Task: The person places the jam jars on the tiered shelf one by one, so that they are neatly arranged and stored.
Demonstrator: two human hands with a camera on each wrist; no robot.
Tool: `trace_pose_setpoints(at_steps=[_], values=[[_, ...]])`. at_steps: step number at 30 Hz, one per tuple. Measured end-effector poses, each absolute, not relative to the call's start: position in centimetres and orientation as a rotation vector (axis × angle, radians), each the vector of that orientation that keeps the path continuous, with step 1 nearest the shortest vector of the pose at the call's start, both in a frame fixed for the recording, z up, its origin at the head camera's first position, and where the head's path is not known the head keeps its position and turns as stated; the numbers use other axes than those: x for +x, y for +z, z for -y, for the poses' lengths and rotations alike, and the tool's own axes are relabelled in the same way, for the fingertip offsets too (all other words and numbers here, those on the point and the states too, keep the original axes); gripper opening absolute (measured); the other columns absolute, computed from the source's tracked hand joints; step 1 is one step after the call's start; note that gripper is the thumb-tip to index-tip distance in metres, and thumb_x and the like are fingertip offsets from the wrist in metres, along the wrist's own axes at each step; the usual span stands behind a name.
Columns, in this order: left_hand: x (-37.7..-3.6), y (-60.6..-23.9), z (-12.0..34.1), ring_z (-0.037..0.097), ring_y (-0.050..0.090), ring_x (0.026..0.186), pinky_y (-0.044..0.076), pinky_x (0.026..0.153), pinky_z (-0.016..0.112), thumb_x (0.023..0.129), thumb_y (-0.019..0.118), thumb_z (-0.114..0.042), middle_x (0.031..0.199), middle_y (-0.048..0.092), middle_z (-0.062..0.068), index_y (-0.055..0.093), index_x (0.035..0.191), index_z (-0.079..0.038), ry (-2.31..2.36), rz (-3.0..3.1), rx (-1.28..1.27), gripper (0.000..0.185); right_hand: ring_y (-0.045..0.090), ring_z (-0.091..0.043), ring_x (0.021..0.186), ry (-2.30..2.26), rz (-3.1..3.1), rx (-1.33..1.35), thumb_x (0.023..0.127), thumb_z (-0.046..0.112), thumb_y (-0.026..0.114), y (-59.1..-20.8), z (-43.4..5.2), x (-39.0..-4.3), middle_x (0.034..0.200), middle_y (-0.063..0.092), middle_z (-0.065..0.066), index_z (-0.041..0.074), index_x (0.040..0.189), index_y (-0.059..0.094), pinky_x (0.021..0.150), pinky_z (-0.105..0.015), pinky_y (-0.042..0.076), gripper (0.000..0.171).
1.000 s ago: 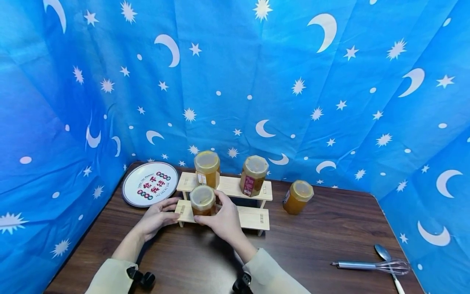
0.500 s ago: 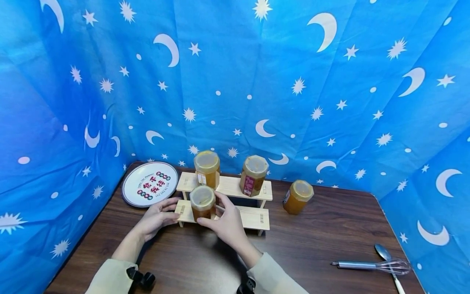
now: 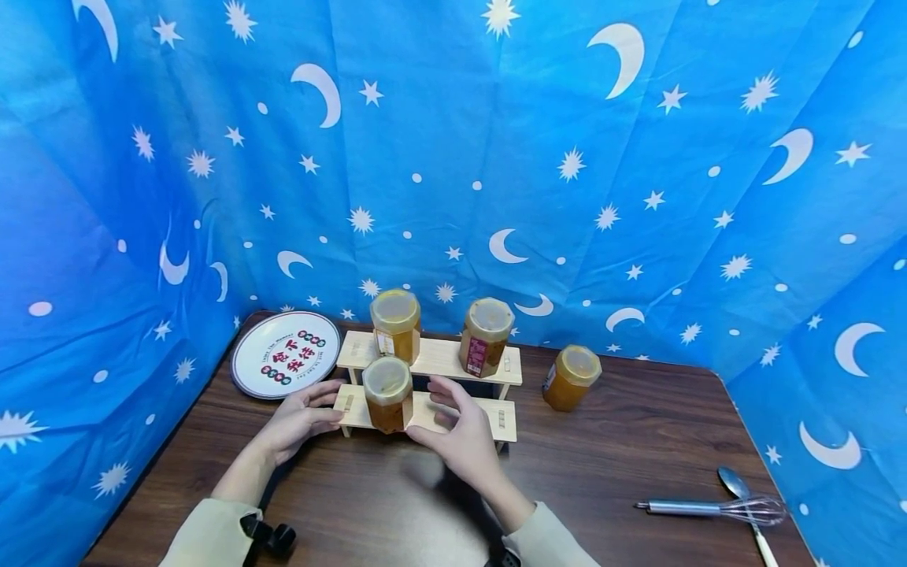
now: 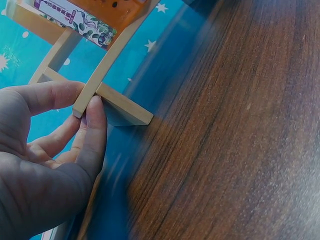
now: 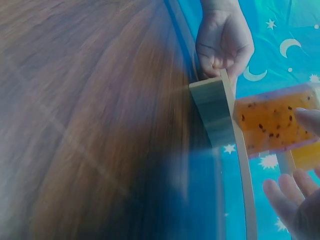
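Observation:
In the head view a two-tier wooden display stand [image 3: 460,415] stands at the back of the table. My left hand [image 3: 301,421] pinches the left end of its lower board, thumb and fingers on either side of the wood [image 4: 102,67] in the left wrist view. Upright on the left part of that board is a lidded jar of orange preserve [image 3: 388,413]; dark seeds show through its wall [image 5: 272,122]. Just right of this jar is my right hand [image 3: 464,433], fingers spread, thumb tip close to the jar's lower edge, nothing gripped.
Two more jars, one plain amber [image 3: 404,346] and one with a dark red label [image 3: 478,354], stand on the upper tier. Another jar [image 3: 570,382] is on the table to the right. A round plate [image 3: 255,354] lies left; a whisk [image 3: 683,508] crosses a spoon [image 3: 733,482] at front right.
My right hand has loosened from the jar and moved right, its fingers spreading. The jar stays on the lower board, and my left hand keeps its pinch on the board's end.

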State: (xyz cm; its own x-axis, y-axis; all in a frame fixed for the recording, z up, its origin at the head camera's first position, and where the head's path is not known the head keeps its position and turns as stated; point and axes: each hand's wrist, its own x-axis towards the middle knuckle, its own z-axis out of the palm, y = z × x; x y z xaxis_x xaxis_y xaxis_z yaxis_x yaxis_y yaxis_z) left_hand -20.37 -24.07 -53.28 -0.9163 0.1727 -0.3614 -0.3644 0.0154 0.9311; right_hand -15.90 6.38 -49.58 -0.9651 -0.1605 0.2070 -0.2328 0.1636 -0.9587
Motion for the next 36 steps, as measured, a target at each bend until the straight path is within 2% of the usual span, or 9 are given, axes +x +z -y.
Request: trace_pose_setpoints(at_steps=[8,18,22,25,29,36], values=[[-20.4,-53.2,24.1,0.021,0.066,0.108,0.058,0.09,0.033,0.092,0.07,-0.002,0.147,0.048,0.023,0.037,0.158,-0.002,1.957,-1.93,-0.209,0.073,0.064,-0.036,0.122,1.875,2.331,0.347,0.076,0.015,0.095,-49.8,-9.1,-14.8,0.134,0.066,-0.004,0.017,0.139,0.062,0.096,-0.043,0.057,0.071],[-20.4,-53.2,24.1,0.021,0.066,0.109,0.058,0.091,0.034,0.093,0.071,-0.003,0.148,0.046,0.025,0.035,0.158,0.0,1.949,-1.943,-0.197,0.074,0.068,-0.032,0.114,1.7,2.297,0.231,0.074,0.01,0.095,-50.2,-13.1,-13.9,0.127,0.069,-0.003,0.019,0.134,0.065,0.093,-0.04,0.058,0.068],[-20.4,-53.2,24.1,0.022,0.066,0.109,0.058,0.091,0.034,0.093,0.07,-0.003,0.148,0.046,0.025,0.035,0.159,-0.001,1.945,-1.944,-0.203,0.074,0.069,-0.032,0.111,1.667,2.269,0.155,0.075,0.009,0.095,-50.9,-15.1,-13.9,0.126,0.071,-0.009,0.013,0.133,0.067,0.091,-0.04,0.059,0.064],[-20.4,-53.3,24.1,0.022,0.066,0.109,0.058,0.091,0.034,0.093,0.07,-0.003,0.148,0.046,0.025,0.035,0.159,-0.001,1.944,-1.945,-0.204,0.074,0.069,-0.026,0.112,1.614,2.274,0.083,0.076,0.012,0.094,-51.4,-16.6,-13.9,0.127,0.07,-0.012,0.01,0.133,0.067,0.091,-0.039,0.059,0.063],[-20.5,-53.3,24.1,0.022,0.066,0.108,0.058,0.09,0.034,0.093,0.071,-0.003,0.147,0.047,0.024,0.036,0.158,-0.001,1.948,-1.942,-0.211,0.074,0.067,-0.023,0.115,1.514,2.28,-0.011,0.077,0.013,0.094,-52.2,-18.5,-13.9,0.128,0.07,-0.011,0.007,0.133,0.066,0.093,-0.034,0.057,0.062],[-20.5,-53.4,24.0,0.022,0.066,0.108,0.058,0.09,0.034,0.092,0.071,-0.002,0.146,0.048,0.024,0.037,0.157,-0.001,1.954,-1.936,-0.214,0.073,0.065,-0.031,0.118,1.456,2.247,-0.211,0.081,0.013,0.091,-53.4,-21.2,-14.4,0.13,0.067,-0.017,0.002,0.134,0.063,0.087,-0.012,0.052,0.061]])
